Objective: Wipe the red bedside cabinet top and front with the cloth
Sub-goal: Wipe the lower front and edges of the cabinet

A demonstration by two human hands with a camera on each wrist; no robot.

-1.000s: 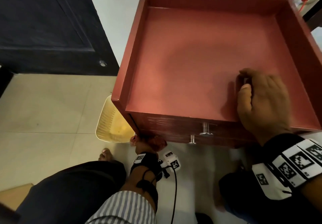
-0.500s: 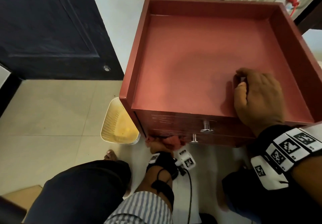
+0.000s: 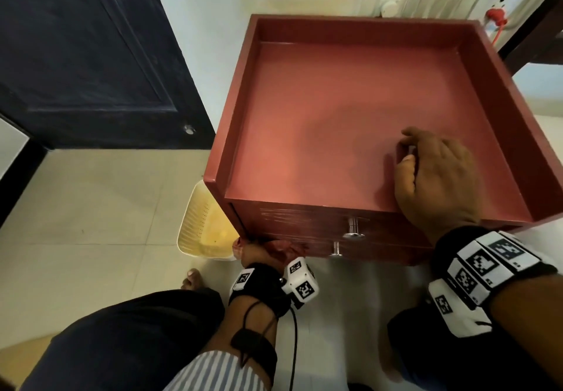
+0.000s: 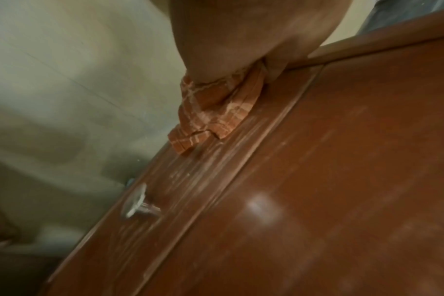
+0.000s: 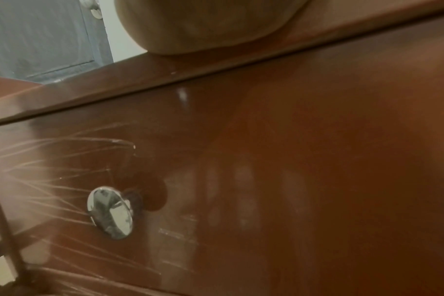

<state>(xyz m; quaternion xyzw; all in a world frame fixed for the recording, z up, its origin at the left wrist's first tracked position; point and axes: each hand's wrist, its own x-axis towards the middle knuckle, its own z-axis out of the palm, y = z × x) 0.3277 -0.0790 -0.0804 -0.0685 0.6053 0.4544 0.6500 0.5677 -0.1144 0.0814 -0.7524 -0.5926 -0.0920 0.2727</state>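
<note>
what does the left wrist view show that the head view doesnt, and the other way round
Only the left wrist view shows the cloth's checked pattern, how the left hand presses it against the cabinet front, and the pale streaks beside it.

Only the head view shows the cabinet's recessed top, the right hand resting on it with fingers curled, the upper knob, the cream basket and the dark door.

Both show the cloth low on the front near its left edge, and the lower knob.
</note>
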